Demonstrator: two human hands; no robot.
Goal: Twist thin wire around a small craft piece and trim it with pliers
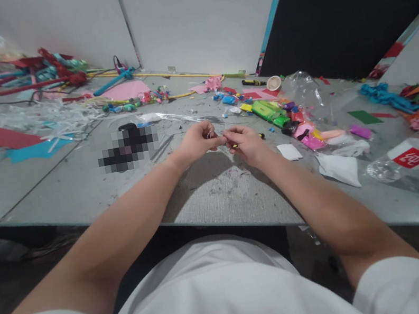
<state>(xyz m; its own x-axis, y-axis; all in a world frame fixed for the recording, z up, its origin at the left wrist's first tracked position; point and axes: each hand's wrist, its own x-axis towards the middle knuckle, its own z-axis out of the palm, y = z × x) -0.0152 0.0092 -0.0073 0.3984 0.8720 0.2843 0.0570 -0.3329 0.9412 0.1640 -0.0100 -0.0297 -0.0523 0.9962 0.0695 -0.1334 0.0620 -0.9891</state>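
Left hand (199, 140) and right hand (246, 143) meet mid-tabletop (219, 193), both pinched shut on a small piece (226, 140), possibly thin wire. Best kept low, wrists braced, grips close together.

1. Table (57, 187) — grey, scuffed, with litter across its far half.
2. Left edge: red paper sheet (9, 138), with a blue paper sheet (37, 150) just beside it and white paper shreds (46, 117) behind both.
3. Far edge, middle: pink sheet (126, 90), with a yellow cord (180, 76) running along the edge.
4. Right of centre: clay packets (278, 113) in mixed colours, and a small cup (273, 82) beyond them.
5. Right edge: plastic bottle (403, 159) lying on its side — red label up. A white paper scrap (339, 167) lies just beside it, and blue crumpled strips (382, 94) lie farther back.
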